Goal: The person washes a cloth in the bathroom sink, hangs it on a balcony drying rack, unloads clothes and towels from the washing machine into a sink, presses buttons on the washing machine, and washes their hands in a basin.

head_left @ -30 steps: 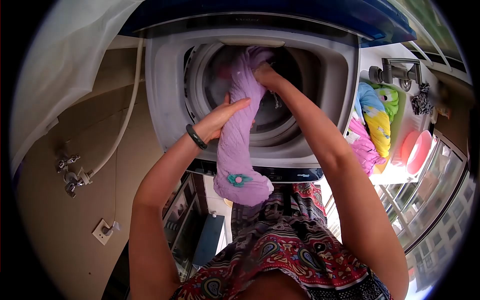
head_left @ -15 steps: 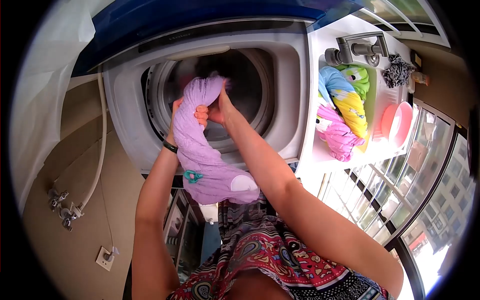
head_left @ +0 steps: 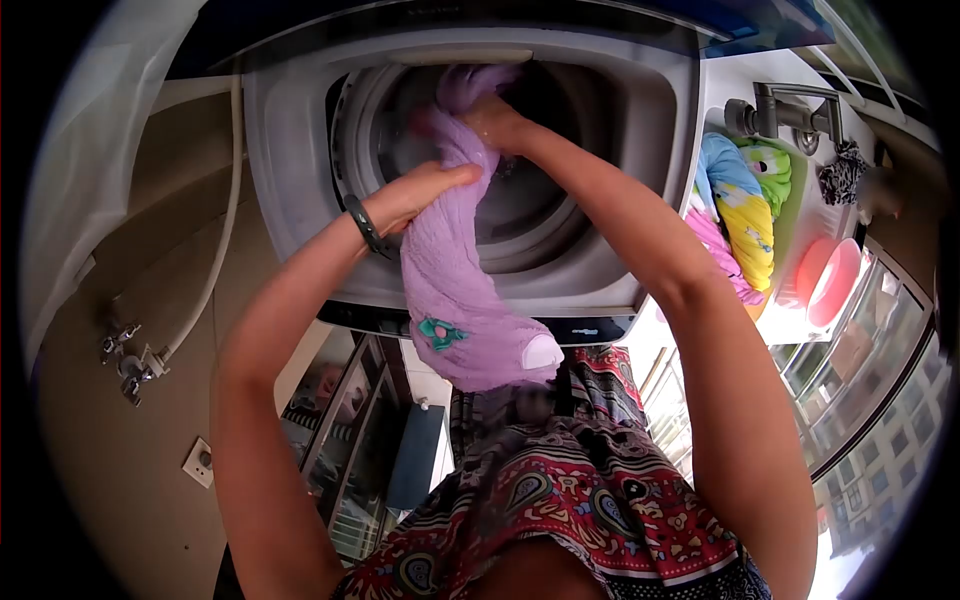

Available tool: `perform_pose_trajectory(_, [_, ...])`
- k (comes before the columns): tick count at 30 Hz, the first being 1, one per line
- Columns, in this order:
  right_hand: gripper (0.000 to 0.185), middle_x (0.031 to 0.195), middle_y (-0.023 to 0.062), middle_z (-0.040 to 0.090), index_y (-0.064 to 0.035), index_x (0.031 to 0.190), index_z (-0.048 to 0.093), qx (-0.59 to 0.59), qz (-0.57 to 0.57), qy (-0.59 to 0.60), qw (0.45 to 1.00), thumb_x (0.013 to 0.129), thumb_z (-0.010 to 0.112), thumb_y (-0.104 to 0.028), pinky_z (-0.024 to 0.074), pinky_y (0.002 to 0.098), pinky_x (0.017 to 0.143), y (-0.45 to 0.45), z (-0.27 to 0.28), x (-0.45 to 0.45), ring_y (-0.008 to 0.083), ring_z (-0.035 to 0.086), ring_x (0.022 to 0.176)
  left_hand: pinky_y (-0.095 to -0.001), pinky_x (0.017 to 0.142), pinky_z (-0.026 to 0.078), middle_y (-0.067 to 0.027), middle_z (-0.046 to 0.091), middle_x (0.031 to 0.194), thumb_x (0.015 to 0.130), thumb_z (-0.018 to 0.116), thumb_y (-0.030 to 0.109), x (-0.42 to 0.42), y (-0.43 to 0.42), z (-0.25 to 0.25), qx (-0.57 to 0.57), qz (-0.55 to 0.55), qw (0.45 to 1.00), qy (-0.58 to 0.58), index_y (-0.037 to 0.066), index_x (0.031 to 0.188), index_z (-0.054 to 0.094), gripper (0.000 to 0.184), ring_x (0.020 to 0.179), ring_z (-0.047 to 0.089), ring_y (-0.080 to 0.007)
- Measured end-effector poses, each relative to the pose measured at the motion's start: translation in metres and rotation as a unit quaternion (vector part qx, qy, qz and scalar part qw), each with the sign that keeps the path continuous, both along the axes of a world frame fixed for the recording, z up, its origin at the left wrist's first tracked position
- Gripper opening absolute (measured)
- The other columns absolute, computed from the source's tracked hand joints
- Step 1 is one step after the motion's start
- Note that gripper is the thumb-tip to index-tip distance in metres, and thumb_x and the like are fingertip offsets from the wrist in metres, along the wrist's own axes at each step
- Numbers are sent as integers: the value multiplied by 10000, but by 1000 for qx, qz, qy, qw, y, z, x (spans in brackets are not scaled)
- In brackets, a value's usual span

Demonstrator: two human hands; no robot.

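Note:
A twisted length of lilac fleecy cloth (head_left: 445, 250) hangs out of the top-loading washing machine (head_left: 285, 180) over its front edge. A green bow and a white patch show near the cloth's lower end. My left hand (head_left: 430, 190) wraps round the cloth's middle above the drum opening, its thumb on top. Further up, inside the opening, my right hand (head_left: 492, 122) grips the upper part, its fingers partly hidden. The cloth's top end lies over the dark drum (head_left: 570, 130).
On the right, a white sink (head_left: 735, 85) holds twisted blue-and-yellow cloth (head_left: 740, 200), pink cloth and green cloth beneath a grey tap (head_left: 800, 105). A pink basin (head_left: 832, 285) stands by it. At left hang a hose (head_left: 225, 210) and a wall tap (head_left: 130, 360).
My right hand has moved up and deeper into the drum opening with the cloth's upper end. My left hand now holds lower than the right. The view has shifted, so the machine sits further right.

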State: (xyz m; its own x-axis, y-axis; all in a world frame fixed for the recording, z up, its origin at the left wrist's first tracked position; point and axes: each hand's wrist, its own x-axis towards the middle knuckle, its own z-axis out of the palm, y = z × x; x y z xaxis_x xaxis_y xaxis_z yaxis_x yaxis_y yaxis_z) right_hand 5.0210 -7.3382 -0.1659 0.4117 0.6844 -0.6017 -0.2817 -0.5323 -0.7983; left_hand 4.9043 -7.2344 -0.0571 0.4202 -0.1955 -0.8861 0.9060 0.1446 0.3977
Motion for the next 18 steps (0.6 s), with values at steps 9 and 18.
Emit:
perform_pose_trajectory(9, [797,1064,351,588,181,1194,436,-156,13,-112,981,744,621,-450,462,427,930,-2,57,-16,439,581,1051,-423,952,473,-178,516,1262,858,554,575,-18,12,1,-145,103,983,-51,23,1425,241,852,1116,558,-303])
perform_pose_trajectory(18, [778,981,107,666,28,1169,552,17,-96,171,980,898,339,-669,445,439,870,-46,3,-50,225,602,942,-341,871,501,-150,530,1212,901,505,541,-55,14,-46,-425,398,813,17,10,1378,330,735,968,567,-240])
